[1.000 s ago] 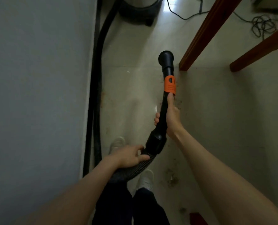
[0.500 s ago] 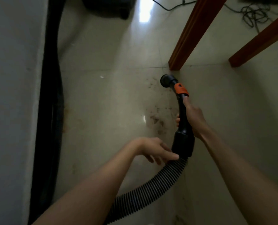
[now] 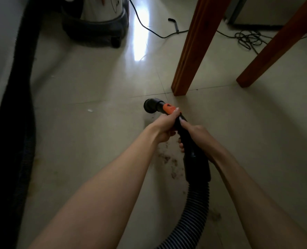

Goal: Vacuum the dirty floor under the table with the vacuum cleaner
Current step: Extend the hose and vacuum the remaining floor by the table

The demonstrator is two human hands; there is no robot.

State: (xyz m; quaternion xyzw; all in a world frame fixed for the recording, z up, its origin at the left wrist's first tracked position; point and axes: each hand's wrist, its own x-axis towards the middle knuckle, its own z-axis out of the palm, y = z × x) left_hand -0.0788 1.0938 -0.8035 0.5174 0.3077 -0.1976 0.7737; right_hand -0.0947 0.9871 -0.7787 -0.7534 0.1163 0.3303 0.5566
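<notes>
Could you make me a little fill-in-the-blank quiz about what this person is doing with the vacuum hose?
1. Both the left hand and the right hand hold the black ____.
2. The band behind the nozzle is coloured ____.
3. The nozzle sits just in front of a wooden table ____.
4. The brown dirt lies on the tiled ____.

Missing words: wand; orange; leg; floor.

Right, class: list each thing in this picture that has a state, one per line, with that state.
Left hand: grips the wand by its orange collar.
Right hand: grips the wand lower down.
Wand: held, nozzle near the floor.
Hose: joined to wand, curved.
Dirt: lying on the floor.
Cable: tangled.
</notes>
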